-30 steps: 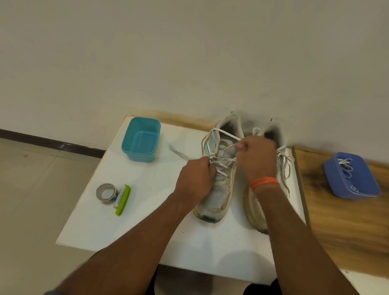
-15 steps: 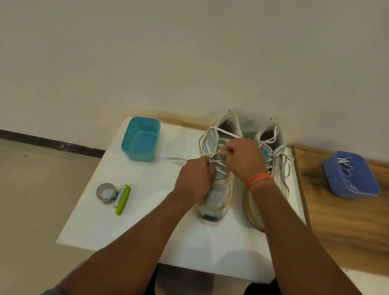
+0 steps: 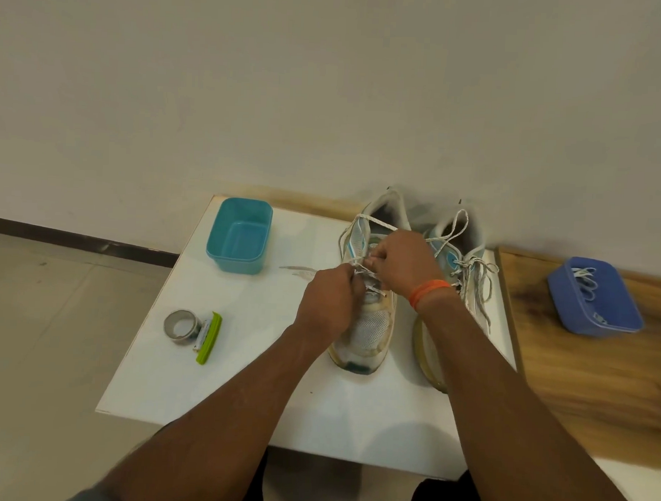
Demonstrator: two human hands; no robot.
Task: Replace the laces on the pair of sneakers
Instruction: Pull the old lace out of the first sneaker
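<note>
Worn white sneaker point(image 3: 367, 326) (lace point(image 3: 377, 222) loosened)

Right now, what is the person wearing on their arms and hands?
Both forearms are bare, with no gloves on either the left hand or the right hand. An orange wristband circles the right wrist. A bit of grey sleeve shows at the bottom edge on the left arm.

Bare forearms; 1 orange wristband point(image 3: 428, 291) on the right wrist.
</note>
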